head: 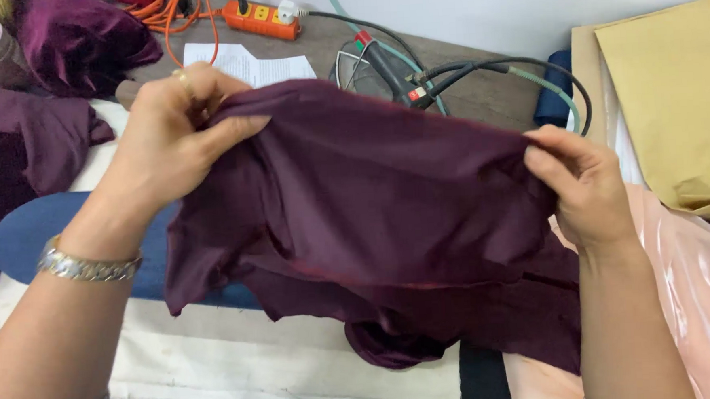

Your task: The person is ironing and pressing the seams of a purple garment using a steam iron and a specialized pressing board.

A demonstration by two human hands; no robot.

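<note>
**Inspector:** Report on the hands, please.

**Assistant:** The left hand is pinching the upper left edge of a dark purple cloth, fingers closed tight on a bunched fold. The right hand is gripping the upper right edge the same way, thumb over the fabric. Both are holding it up, spread between them, above the padded white board.

**Inspector:** And the state of the work?

**Assistant:** The top edge is being held fairly taut and level. The lower part is hanging loose and crumpling onto the board, so I judge the cloth is lifted and opened out but not yet laid flat or smoothed. A reddish seam line is showing low on the fabric.

**Inspector:** Surroundings?

**Assistant:** An iron with its cables is lying behind the cloth, near a sheet of paper and an orange power strip. More purple fabric is sitting at far left, brown paper at right, and pink plastic beneath the right wrist.

**Inspector:** Is the iron touching the cloth?

**Assistant:** Apart, as far as I can tell.
</note>
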